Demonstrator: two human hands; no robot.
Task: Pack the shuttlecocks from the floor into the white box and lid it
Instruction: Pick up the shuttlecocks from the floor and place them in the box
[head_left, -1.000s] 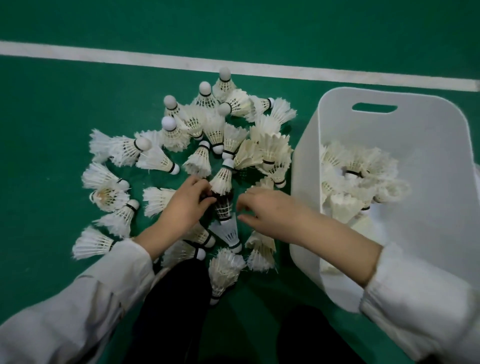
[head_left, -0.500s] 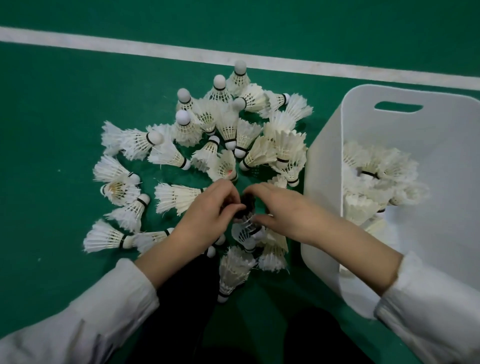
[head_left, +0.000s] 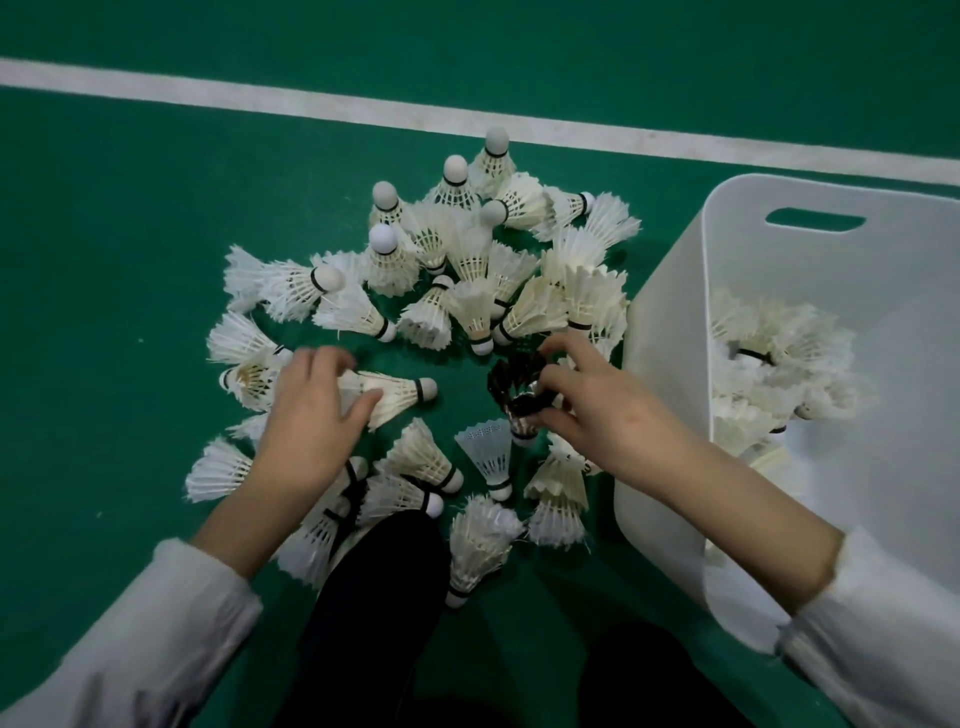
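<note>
Since the two hands no longer meet at the middle of the heap as they did half a second ago, we log a split. The black shuttlecock (head_left: 511, 382) is now with the right hand (head_left: 608, 415) alone, its fingers (head_left: 558, 387) clamped on the dark feathers, just above the floor (head_left: 104, 260) at the heap's centre. The left hand (head_left: 311, 421) has gone out to 9 o'clock and sits over a white shuttlecock (head_left: 395, 397) lying on its side with its cork toward 3 o'clock. The thumb is on the near side of the skirt and the fingers are curled over the far side, though they are blurred.

Most of the shuttlecocks (head_left: 467, 291) are still spread on the floor, several standing cork-up toward 12 o'clock. A smaller batch (head_left: 769, 374) lies inside the white box (head_left: 670, 322), which stands at 3 o'clock, touching the heap's edge. We see no lid.

Our judgement: one pick per hand is under way and the packing is well short of half done. The right hand has the shorter carry to the box.

A white line (head_left: 260, 101) crosses at 12 o'clock; dark trouser legs (head_left: 374, 597) sit at 6 o'clock.
</note>
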